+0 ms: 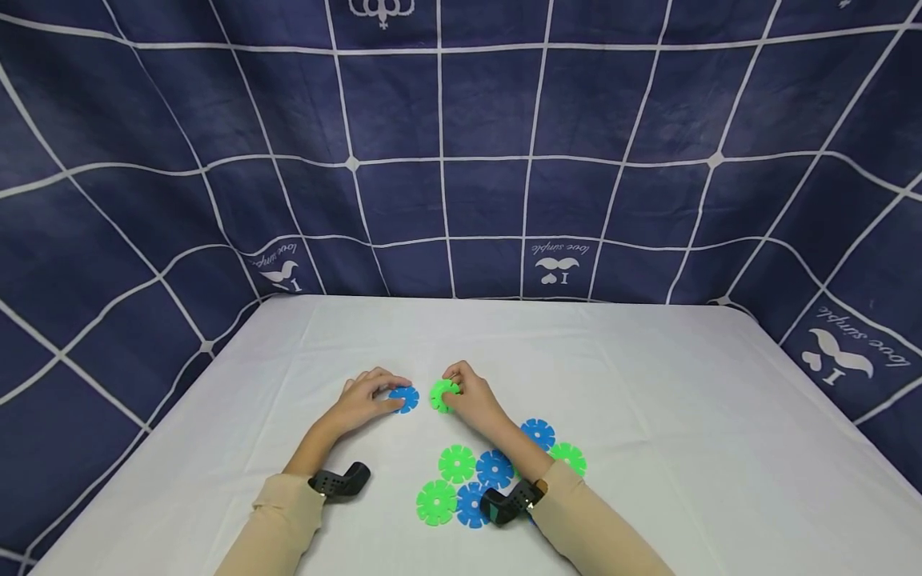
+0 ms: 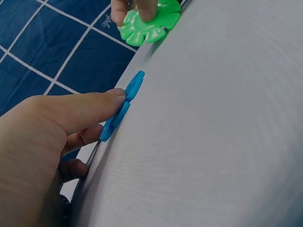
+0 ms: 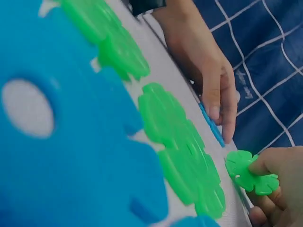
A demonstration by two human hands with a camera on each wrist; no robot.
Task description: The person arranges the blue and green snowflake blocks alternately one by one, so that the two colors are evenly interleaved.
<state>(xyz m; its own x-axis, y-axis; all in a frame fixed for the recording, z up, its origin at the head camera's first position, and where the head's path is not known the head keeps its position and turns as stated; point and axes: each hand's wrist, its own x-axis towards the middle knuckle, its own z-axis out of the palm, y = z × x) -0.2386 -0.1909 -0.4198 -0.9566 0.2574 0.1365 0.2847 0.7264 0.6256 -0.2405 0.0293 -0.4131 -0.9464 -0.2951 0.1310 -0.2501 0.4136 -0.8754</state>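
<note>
My left hand (image 1: pixel 369 398) pinches a blue notched disc (image 1: pixel 409 399) between thumb and fingers, low over the white table. In the left wrist view that blue disc (image 2: pixel 124 106) shows nearly edge-on. To its right, my right hand (image 1: pixel 471 400) holds a green notched disc (image 1: pixel 440 394) with the thumb across its face. The right wrist view shows this green disc (image 3: pixel 244 170) tilted up, apart from the blue one (image 3: pixel 211 125). A small gap separates the two held discs.
Nearer me lie several loose discs, among them a green one (image 1: pixel 436 502), another green one (image 1: pixel 457 464) and a blue one (image 1: pixel 494 469). My right forearm and wristband (image 1: pixel 507 502) cover part of this group. A dark blue gridded curtain (image 1: pixel 483 200) hangs behind the white table (image 1: pixel 648 384).
</note>
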